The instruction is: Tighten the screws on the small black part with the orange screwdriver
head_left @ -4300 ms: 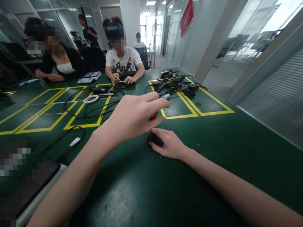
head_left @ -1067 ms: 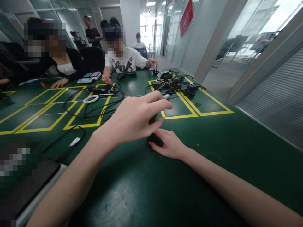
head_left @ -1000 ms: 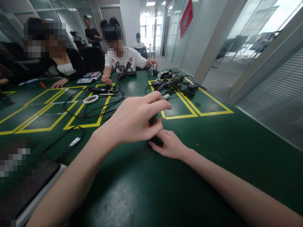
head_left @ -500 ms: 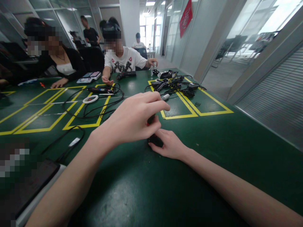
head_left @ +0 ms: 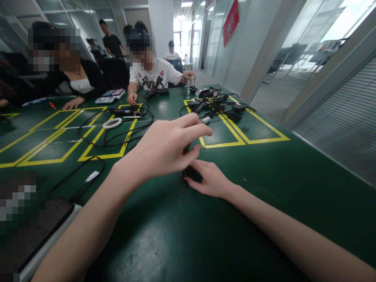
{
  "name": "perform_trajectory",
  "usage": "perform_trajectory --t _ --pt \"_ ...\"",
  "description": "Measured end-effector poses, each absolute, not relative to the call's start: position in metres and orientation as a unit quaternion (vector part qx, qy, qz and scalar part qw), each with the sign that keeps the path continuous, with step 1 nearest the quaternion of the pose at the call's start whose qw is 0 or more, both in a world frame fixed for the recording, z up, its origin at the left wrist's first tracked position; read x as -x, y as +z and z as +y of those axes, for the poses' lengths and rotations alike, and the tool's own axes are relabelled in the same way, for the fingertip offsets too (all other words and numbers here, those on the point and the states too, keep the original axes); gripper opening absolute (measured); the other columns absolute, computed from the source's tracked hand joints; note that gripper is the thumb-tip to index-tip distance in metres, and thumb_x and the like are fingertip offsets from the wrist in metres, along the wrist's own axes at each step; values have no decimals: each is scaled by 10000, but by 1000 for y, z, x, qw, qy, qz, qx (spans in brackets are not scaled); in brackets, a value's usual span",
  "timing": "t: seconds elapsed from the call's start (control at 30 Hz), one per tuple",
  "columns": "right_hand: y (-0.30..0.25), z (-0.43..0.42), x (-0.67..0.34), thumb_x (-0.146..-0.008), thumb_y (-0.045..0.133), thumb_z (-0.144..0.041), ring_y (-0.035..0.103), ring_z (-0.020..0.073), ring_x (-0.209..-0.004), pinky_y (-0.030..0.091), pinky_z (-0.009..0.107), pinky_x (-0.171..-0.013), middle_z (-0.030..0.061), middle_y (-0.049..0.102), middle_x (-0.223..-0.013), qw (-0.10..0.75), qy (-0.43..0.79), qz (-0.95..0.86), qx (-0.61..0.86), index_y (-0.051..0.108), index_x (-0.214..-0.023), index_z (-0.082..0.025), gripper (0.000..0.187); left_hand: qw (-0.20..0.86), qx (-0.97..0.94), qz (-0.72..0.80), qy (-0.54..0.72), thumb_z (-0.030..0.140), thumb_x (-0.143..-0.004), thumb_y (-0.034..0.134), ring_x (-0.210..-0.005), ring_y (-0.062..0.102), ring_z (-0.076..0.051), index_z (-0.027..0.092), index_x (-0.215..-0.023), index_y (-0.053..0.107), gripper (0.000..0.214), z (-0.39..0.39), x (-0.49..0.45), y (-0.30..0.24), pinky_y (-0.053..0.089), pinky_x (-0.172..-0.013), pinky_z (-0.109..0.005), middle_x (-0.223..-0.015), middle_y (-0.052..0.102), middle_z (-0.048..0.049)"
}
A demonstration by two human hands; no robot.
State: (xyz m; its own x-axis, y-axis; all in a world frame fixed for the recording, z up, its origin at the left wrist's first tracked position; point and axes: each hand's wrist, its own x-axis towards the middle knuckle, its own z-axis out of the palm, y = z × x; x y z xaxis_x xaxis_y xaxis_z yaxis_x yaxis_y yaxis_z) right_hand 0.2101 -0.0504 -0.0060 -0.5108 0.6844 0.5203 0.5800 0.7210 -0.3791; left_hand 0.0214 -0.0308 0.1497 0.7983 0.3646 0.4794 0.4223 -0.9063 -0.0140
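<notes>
My left hand (head_left: 173, 145) is held above the table with its fingers curled around a dark upright handle (head_left: 186, 148). Most of that handle is hidden behind the palm and thumb, so its kind cannot be told. Directly below, my right hand (head_left: 210, 178) rests on the table top and grips a small black object (head_left: 194, 174) between thumb and fingers. The handle stands over this object; whether they touch is hidden by my left hand.
Yellow tape rectangles (head_left: 225, 144) mark the green table (head_left: 264, 196). Beyond my hands lie tangled black cables (head_left: 233, 114); to the left are a white tape roll (head_left: 112, 123) and looped cords. A power drill (head_left: 157, 92) lies near a co-worker in white (head_left: 155, 74).
My left thumb and fingertips have shifted slightly around the handle, and a red bit seen beside the thumb is now hidden. My right hand stays put. The co-worker's hand opposite has lowered.
</notes>
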Motion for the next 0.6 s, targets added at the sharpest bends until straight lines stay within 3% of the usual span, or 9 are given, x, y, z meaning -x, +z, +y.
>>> perform_trajectory --t 0.6 --pt "-8 -50 -210 -897 598 -225 740 271 -936 586 388 -770 116 770 -1119 333 75 -866 366 512 -1352 -196 464 58 950 -195 -238 116 -911 485 -885 671 -166 189 -1191 669 343 -31 -22 149 511 -720 -252 -1117 683 -83"
